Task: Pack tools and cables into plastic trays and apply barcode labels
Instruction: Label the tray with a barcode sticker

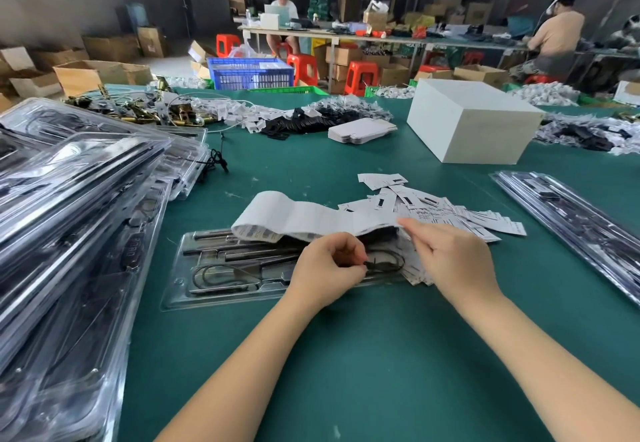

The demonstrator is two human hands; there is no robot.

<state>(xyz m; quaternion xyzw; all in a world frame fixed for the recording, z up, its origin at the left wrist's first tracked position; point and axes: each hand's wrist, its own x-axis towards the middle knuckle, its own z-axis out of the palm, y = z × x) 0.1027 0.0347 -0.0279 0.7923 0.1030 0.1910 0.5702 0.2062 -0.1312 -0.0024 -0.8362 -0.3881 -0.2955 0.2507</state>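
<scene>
The green counter (346, 355) carries, along its left edge, a tall slanting heap of clear packed trays (69, 234), and near its far right a white box (474, 119) standing well apart from the work. A second long clear tray (571, 227) lies at the right edge. Near the middle sits an open plastic tray (194, 279) with dark metal rods (242, 251) in its upper slots and a looped black cable (221, 273) in its lower left compartment. A strip of barcode labels (304, 216) drapes over the tray's far rim, beside a loose pile of printed tags (450, 213) spreading toward the right. The left hand (329, 265) has its fingers curled and pinches a second black cable (384, 263) at the tray's right end. The right hand (453, 254) is held narrow, fingers together and bent, its fingertips (407, 225) touching the end of the label strip; I cannot tell whether they grip it.
</scene>
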